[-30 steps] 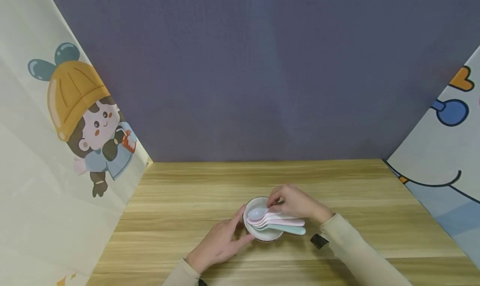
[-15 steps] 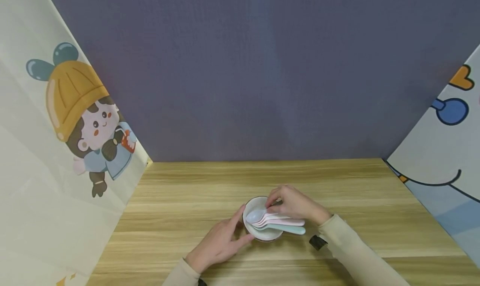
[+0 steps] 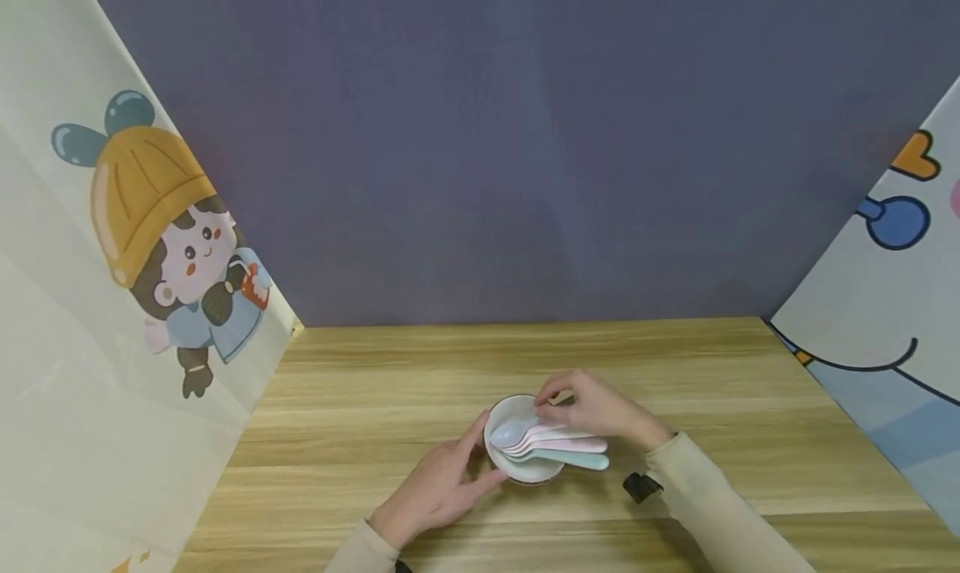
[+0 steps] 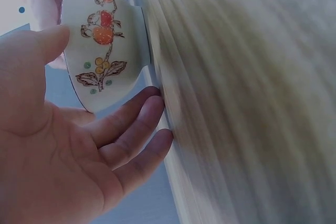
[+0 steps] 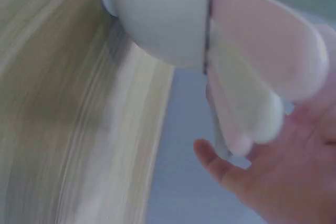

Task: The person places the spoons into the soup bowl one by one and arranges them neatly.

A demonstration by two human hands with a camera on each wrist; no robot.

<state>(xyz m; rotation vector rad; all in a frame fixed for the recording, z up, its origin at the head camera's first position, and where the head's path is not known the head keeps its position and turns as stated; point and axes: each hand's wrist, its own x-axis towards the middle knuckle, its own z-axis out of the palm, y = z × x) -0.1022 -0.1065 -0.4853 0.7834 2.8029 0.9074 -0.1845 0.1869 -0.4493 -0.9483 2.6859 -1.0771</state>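
Note:
A white bowl (image 3: pixel 551 471) with a dark rim stands on the wooden table, its side printed with red fruits and brown leaves in the left wrist view. Several nested spoons, mint green, pink and white, lie in it with handles pointing right over the rim. On top is a pale blue spoon (image 3: pixel 510 433). My left hand (image 3: pixel 446 483) steadies the bowl, thumb at the near rim and index finger at the far left side. My right hand (image 3: pixel 592 406) is over the far right rim, fingertips slightly apart beside the blue spoon's neck; its handle is mostly hidden.
Around the bowl extends the wooden table (image 3: pixel 390 381). A dark blue-grey panel (image 3: pixel 480 156) rises at the back edge. Light side panels with cartoon prints, such as a child in a yellow hat (image 3: pixel 150 198), flank the table.
The blue spoon's head has shifted slightly left and down onto the stack. My right hand's fingertips have drawn a little away from it. My left hand stays at the bowl.

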